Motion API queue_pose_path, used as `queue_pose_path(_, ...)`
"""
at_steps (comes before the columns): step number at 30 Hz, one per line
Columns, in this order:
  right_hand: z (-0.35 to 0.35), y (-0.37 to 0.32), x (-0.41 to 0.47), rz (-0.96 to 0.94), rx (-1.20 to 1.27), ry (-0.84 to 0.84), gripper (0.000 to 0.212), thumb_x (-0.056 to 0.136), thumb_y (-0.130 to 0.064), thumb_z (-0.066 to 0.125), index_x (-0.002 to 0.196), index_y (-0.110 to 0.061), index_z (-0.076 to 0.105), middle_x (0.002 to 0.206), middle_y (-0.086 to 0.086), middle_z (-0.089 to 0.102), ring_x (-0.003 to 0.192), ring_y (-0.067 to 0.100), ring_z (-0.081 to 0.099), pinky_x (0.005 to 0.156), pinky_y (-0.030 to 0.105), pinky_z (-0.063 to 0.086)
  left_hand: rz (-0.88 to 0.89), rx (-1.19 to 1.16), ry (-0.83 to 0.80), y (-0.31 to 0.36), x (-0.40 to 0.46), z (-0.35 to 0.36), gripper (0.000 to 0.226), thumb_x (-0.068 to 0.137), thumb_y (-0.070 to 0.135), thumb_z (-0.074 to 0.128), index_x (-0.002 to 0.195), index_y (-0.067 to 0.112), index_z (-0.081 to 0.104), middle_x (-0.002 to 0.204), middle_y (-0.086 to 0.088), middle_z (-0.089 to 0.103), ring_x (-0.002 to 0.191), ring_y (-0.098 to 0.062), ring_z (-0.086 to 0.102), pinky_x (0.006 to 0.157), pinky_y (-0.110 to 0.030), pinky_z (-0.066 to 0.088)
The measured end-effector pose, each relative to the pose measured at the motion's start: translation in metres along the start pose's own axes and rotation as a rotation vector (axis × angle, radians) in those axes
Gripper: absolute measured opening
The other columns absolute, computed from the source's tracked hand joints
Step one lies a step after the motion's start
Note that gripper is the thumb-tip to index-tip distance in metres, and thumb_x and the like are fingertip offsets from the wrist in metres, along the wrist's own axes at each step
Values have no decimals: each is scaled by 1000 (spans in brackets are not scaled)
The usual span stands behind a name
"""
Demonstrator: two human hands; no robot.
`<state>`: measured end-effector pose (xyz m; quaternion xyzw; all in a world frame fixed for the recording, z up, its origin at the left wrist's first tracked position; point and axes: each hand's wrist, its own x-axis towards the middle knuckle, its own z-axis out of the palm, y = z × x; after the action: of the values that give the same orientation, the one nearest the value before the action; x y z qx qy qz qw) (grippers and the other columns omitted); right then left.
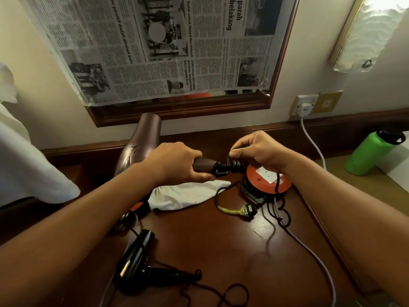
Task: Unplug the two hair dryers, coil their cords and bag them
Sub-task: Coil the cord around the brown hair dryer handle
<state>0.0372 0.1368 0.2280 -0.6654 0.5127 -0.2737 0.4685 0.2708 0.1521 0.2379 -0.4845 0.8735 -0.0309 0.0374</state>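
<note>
Here the left hand wraps around the handle of the bronze dryer, whose barrel tilts up and away toward the mirror frame while the handle's long axis runs to the right, straight at the right hand. That hand pinches the black cord between thumb and fingertips just past the handle's end, above the red reel. So the winding, as I judge it, turns on the right hand carrying cord around that handle axis (the left only steadies). The plug lies free on the desk, near the right forearm. A white bag lies just under the left hand. The black dryer lies nearer the person, closer to the left arm, its cord loose. How many turns already sit on the handle is hard to make out, and the black dryer's plug is not visible.
</note>
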Motion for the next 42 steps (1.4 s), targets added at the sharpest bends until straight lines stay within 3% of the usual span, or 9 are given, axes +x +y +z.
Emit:
queue_pose_path(4,-5,-7,3,-118,-276,53,6,83,-17,73,79,-22,74,79,-5,71,78,10,67,70,22,54,-26,43,1,4,3,2,53,79,77,46,95,28,56,65,11,47,58,-4,44,52,-24,33)
queue_pose_path(12,1,-13,-7,-216,-441,138,8,85,-18,71,80,-23,74,77,-8,70,73,7,67,61,12,49,-104,22,-71,12,8,10,53,81,78,42,90,26,50,67,9,46,59,-6,42,50,-25,28)
queue_pose_path(16,5,-13,-13,-234,-472,166,6,86,-18,69,84,-18,75,78,-3,70,74,10,67,66,21,55,-128,19,-73,15,10,14,55,80,79,40,90,26,49,67,10,44,59,-7,42,51,-25,28)
queue_pose_path(21,19,-5,-23,-312,-499,254,11,88,-17,66,89,-11,75,79,0,71,74,12,66,68,31,56,-181,-8,-60,13,15,22,65,79,81,37,102,23,57,71,9,47,70,-12,51,61,-29,41)
queue_pose_path(27,49,15,-37,-426,-463,493,13,90,-12,63,95,-5,73,81,9,72,73,22,67,67,41,55,-238,-25,-45,8,19,28,68,78,82,37,106,24,58,84,6,55,77,-15,55,65,-32,43)
queue_pose_path(31,74,28,-46,-364,-401,540,29,98,-15,49,121,-2,62,98,12,71,83,19,65,72,27,52,-260,-41,-35,4,21,28,68,78,82,38,103,22,58,86,5,57,79,-16,57,68,-34,47)
queue_pose_path(33,84,32,-49,-282,-321,507,31,100,-15,45,126,-3,57,93,7,67,75,8,59,65,17,47,-264,-48,-30,3,21,26,68,78,82,38,102,22,58,84,6,55,79,-16,56,70,-35,50)
queue_pose_path(37,89,42,-51,-216,-189,454,12,99,-16,47,99,-17,59,74,-5,62,63,6,58,55,16,46,-257,-62,-17,0,19,25,67,76,83,37,96,23,56,80,7,54,76,-15,55,70,-35,49)
queue_pose_path(42,81,39,-53,-71,-10,337,25,98,-17,50,74,-19,58,65,3,62,50,10,53,51,21,47,-248,-68,4,0,15,24,62,76,84,37,86,25,52,74,9,52,73,-13,54,67,-33,45)
